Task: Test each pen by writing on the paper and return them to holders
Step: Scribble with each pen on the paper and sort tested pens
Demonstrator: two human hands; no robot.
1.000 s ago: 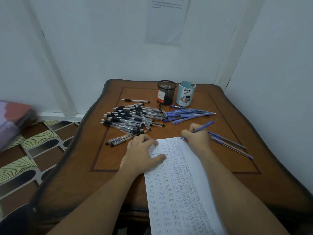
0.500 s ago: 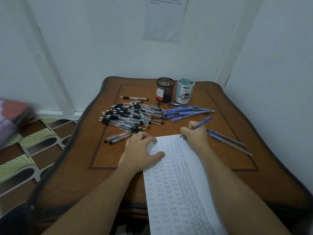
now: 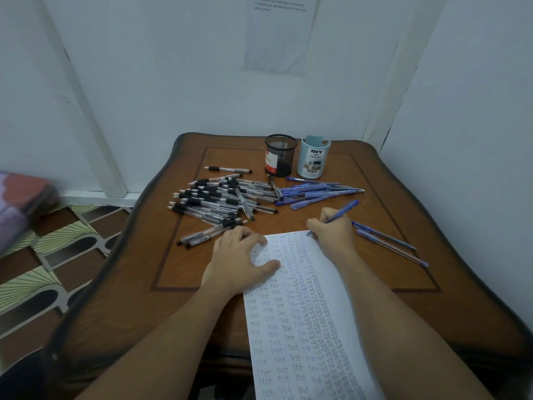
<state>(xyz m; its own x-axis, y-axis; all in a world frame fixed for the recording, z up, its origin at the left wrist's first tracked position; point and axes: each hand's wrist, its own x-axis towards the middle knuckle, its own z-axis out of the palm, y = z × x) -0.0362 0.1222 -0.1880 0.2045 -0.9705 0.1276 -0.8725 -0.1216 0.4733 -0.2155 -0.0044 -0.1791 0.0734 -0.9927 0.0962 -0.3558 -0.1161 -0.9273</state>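
Note:
My right hand point(image 3: 331, 229) grips a blue pen point(image 3: 344, 210) with its tip on the top right corner of the white paper point(image 3: 300, 327), which is filled with rows of the word "test". My left hand point(image 3: 239, 258) rests flat on the paper's upper left part, fingers spread. A heap of several black pens point(image 3: 216, 200) lies left of centre. Beside it, a bunch of blue pens point(image 3: 314, 193) lies under the two holders. A black mesh holder point(image 3: 280, 155) and a light blue holder point(image 3: 313, 160) stand at the back. Two blue pens point(image 3: 386, 241) lie right of my right hand.
The brown wooden table point(image 3: 432, 284) stands in a corner between white walls. A printed sheet point(image 3: 279, 33) hangs on the back wall. To the left are a patterned floor point(image 3: 57, 255) and a blurred pink and purple object point(image 3: 20, 203).
My right hand keeps the blue pen at the paper's top edge with only a slight shift. The left hand stays on the paper.

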